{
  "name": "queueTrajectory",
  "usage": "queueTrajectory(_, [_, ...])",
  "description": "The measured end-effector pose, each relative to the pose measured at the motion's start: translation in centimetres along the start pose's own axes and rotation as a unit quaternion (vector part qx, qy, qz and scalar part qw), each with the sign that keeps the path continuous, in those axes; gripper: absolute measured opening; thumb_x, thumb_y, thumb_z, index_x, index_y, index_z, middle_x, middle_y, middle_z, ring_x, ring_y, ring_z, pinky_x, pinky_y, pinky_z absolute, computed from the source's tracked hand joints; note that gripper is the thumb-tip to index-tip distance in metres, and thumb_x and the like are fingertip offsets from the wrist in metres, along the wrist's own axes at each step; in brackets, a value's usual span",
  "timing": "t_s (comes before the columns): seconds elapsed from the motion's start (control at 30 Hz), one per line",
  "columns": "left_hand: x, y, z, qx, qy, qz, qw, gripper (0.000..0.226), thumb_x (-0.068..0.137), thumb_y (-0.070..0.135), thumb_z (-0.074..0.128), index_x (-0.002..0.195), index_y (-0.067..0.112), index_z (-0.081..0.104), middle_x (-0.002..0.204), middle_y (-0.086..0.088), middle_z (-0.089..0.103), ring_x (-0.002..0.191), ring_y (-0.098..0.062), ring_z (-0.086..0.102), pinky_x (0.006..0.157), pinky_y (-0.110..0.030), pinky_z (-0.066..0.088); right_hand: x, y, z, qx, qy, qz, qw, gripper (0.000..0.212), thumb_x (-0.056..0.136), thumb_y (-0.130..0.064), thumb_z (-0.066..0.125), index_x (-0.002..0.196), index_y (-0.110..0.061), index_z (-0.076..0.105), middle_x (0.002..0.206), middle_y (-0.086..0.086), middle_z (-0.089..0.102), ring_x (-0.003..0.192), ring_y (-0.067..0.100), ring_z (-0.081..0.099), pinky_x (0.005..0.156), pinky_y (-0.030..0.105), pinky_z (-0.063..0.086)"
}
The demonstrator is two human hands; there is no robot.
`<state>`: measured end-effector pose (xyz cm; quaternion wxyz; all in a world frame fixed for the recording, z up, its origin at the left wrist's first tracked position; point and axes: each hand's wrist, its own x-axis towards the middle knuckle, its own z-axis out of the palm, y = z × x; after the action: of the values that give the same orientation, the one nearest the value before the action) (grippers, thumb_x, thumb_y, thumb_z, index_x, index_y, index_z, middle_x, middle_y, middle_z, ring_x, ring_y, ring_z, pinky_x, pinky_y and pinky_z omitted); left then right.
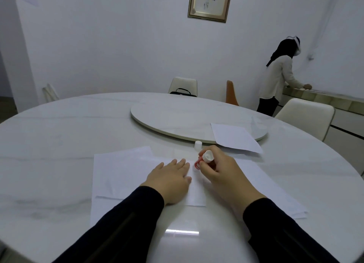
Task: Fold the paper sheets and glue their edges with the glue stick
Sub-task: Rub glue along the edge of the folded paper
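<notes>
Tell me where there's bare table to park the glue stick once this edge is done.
Free: the wide bare stretch of table left of the paper sheets, and the strip between your sleeves near the front edge. The turntable top is bare too. Crowded: around the glue stick in the right hand, with the cap, the left hand and a spare sheet close by.

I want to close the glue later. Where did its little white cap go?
In the head view, the glue cap stands on the table, just beyond the right hand holding the glue stick, near the turntable's edge.
</notes>
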<state>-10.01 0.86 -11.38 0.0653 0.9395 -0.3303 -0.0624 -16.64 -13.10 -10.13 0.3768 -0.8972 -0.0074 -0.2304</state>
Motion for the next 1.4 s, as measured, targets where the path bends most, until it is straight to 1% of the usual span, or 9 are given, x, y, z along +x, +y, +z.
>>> queueTrajectory(0.4, [-0.5,-0.3,0.1,-0.007,0.021,0.016,1.000,0.054,0.100,0.034,0.017,0.151,0.024,0.004,0.160,0.007,-0.001,0.148,-0.010,0.000,0.120,-0.035,0.001,-2.6,-1.4,-1.5,0.182,-0.034,-0.021,0.983,0.011,0.064,-0.017,0.052,0.069,-0.010,0.059,0.070,0.019,0.061,0.068,0.036,0.058,0.060,0.044,0.050])
queueTrajectory(0.53, [-0.8,-1.0,-0.5,-0.066,0.058,-0.002,0.996,0.059,0.098,0.036,0.029,0.151,0.029,0.003,0.160,0.008,-0.009,0.148,-0.011,-0.002,0.119,-0.034,0.008,-1.7,-0.9,-2.6,0.434,0.116,0.031,0.893,0.021,0.080,-0.006,0.045,0.069,-0.012,0.062,0.062,0.006,0.064,0.063,0.021,0.053,0.050,0.020,0.042])
queueTrajectory(0.63, [-1.1,-1.1,-1.2,-0.034,0.149,-0.168,0.974,0.070,0.093,0.052,0.034,0.151,0.020,0.010,0.160,-0.005,0.004,0.147,-0.022,0.008,0.114,-0.041,0.019,-1.5,-0.5,-3.2,0.461,0.233,0.075,0.853,0.026,0.091,-0.001,0.040,0.076,-0.010,0.060,0.071,0.002,0.060,0.064,0.016,0.049,0.052,0.017,0.044])
queueTrajectory(0.73, [-1.6,-0.5,-1.1,0.045,0.074,-0.228,0.970,0.072,0.089,0.062,0.028,0.144,0.016,0.028,0.150,-0.014,0.029,0.137,-0.031,0.027,0.108,-0.044,0.025,-1.4,-0.6,-2.8,0.406,0.261,0.097,0.870,0.023,0.092,-0.003,0.043,0.078,-0.012,0.059,0.075,0.006,0.054,0.061,0.016,0.045,0.059,0.023,0.042])
queueTrajectory(0.87, [-1.3,-0.6,-1.5,-0.052,-0.002,-0.001,0.999,0.051,0.096,0.040,0.036,0.146,0.037,0.025,0.160,0.001,0.011,0.147,-0.018,0.010,0.118,-0.041,0.013,-1.4,-0.9,-2.6,0.383,0.264,0.101,0.880,0.022,0.092,-0.004,0.044,0.079,-0.013,0.059,0.078,0.008,0.052,0.062,0.018,0.044,0.062,0.026,0.041])
queueTrajectory(1.0, [-0.7,-1.1,-1.5,-0.035,0.131,-0.069,0.988,0.049,0.096,0.044,0.032,0.143,0.031,0.033,0.154,0.002,0.029,0.141,-0.020,0.025,0.112,-0.038,0.023,-1.3,-0.8,-2.6,0.376,0.267,0.098,0.882,0.021,0.093,-0.004,0.044,0.081,-0.014,0.059,0.080,0.006,0.055,0.064,0.018,0.046,0.063,0.025,0.042])
queueTrajectory(1.17, [-0.8,-0.9,-1.3,-0.035,-0.013,0.014,0.999,0.050,0.098,0.036,0.032,0.147,0.027,0.026,0.160,0.002,0.011,0.148,-0.017,0.007,0.118,-0.038,0.004,-1.4,-1.0,-1.6,0.255,0.206,0.053,0.943,0.016,0.090,-0.010,0.055,0.086,-0.024,0.062,0.078,-0.007,0.069,0.072,0.012,0.063,0.070,0.027,0.052])
queueTrajectory(1.3, [-0.6,-0.8,-0.9,-0.112,0.086,0.016,0.990,0.041,0.097,0.034,0.037,0.135,0.022,0.046,0.146,0.004,0.040,0.134,-0.016,0.036,0.112,-0.031,0.026,-0.6,-0.8,-0.7,0.189,0.129,0.062,0.971,0.014,0.085,-0.017,0.060,0.084,-0.030,0.063,0.079,-0.011,0.071,0.076,0.007,0.064,0.072,0.022,0.049])
queueTrajectory(1.4, [-0.4,-0.6,-0.2,-0.061,0.095,0.003,0.994,0.052,0.096,0.043,0.035,0.143,0.020,0.035,0.153,0.002,0.030,0.139,-0.017,0.029,0.114,-0.033,0.024,1.0,-0.2,-0.5,0.138,0.080,0.079,0.984,0.010,0.084,-0.021,0.061,0.088,-0.029,0.063,0.087,-0.008,0.070,0.071,0.006,0.057,0.064,0.017,0.042])
